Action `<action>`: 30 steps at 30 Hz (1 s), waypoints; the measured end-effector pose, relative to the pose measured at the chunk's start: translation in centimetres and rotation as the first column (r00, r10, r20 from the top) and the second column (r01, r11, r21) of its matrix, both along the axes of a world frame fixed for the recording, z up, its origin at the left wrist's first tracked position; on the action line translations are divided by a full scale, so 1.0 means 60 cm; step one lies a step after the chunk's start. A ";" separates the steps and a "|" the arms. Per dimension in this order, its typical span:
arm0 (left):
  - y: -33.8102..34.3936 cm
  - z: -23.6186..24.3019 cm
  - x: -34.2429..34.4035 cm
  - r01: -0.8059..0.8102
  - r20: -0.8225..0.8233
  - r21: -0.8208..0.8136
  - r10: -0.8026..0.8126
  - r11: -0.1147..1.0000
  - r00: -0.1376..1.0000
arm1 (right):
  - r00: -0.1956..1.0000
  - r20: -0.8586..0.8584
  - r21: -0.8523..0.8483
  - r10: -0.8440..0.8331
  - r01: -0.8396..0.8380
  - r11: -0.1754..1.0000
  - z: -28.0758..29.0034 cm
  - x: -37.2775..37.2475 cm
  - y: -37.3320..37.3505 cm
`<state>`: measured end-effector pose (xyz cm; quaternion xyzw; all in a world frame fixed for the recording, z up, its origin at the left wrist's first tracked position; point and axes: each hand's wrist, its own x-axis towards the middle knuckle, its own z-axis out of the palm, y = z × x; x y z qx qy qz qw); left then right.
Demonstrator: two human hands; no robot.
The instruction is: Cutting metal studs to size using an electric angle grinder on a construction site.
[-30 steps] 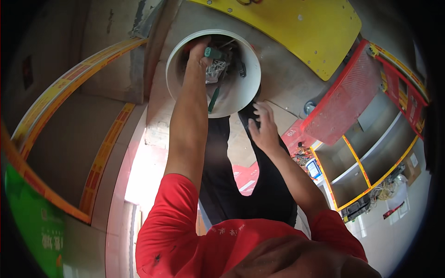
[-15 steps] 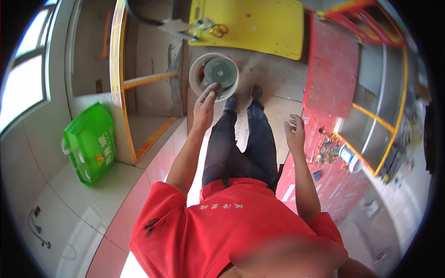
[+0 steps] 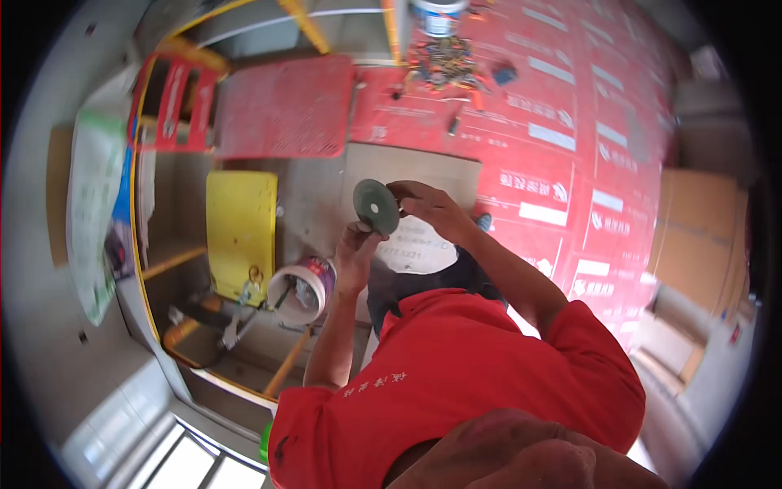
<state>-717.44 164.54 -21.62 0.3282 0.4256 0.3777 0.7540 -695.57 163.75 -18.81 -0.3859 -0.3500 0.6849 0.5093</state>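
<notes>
Disc point(image 3: 381, 198), grey-green, held mid-scene. Lower rim pinched by left hand point(image 3: 353, 251), apparently so face is left uncovered; right hand point(image 3: 432, 209) narrow at right edge, grip cannot be told. Open bucket point(image 3: 322, 278) placed left, beside yellow board point(image 3: 242, 232), perhaps for easy reach.

The grey-green disc point(image 3: 367, 202) keeps a clear outline in soft, fairly even light. Well below and left of it, the window point(image 3: 189, 460) is blown out to white. Right of the disc, the red floor sheeting point(image 3: 603, 171) looks bright and washed out, its print softly smeared. Left of the disc, the yellow-edged shelf frame point(image 3: 173, 262) bows with fisheye distortion around shadowed compartments; black fills the corners.
</notes>
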 end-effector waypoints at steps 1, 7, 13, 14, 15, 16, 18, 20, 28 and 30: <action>-0.012 -0.011 0.083 0.097 -0.004 0.008 -0.097 0.995 0.995 | 0.995 0.045 -0.015 -0.084 0.084 0.996 -0.020 0.077 -0.033; -0.042 0.014 0.508 0.541 -0.182 -0.080 -0.545 0.837 0.818 | 0.869 0.271 -0.244 -0.413 0.477 0.844 -0.003 0.491 -0.202; 0.065 -0.035 0.749 0.620 -0.487 -0.052 -0.561 0.783 0.669 | 0.510 0.187 -0.301 -0.839 0.843 0.446 -0.075 0.907 -0.270; 0.090 -0.044 0.783 0.598 -0.537 -0.064 -0.532 0.799 0.654 | 0.462 0.184 -0.313 -0.868 0.864 0.393 -0.106 0.983 -0.286; 0.112 -0.055 0.815 0.586 -0.580 -0.053 -0.503 0.808 0.641 | 0.392 0.232 -0.336 -0.890 0.891 0.305 -0.130 1.050 -0.303; 0.138 -0.070 0.857 0.595 -0.664 -0.060 -0.478 0.801 0.576 | 0.290 0.234 -0.344 -0.928 0.918 0.200 -0.150 1.112 -0.321; 0.193 -0.116 0.953 0.536 -0.612 -0.078 -0.465 0.841 0.640 | 0.161 0.418 -0.318 -0.894 0.948 0.022 -0.219 1.238 -0.377; 0.252 -0.147 1.093 0.539 -0.626 -0.068 -0.456 0.839 0.632 | 0.131 0.268 -0.574 -0.954 0.817 -0.049 -0.250 1.362 -0.435; 0.421 -0.070 1.852 0.824 -0.629 0.252 -0.561 0.507 0.538 | -0.167 0.250 -0.865 -0.954 0.404 -0.298 -0.193 1.588 -0.626; 0.461 -0.074 2.043 0.876 -0.655 0.292 -0.587 0.383 0.475 | -0.311 0.211 -0.852 -0.927 0.407 -0.330 -0.192 1.656 -0.631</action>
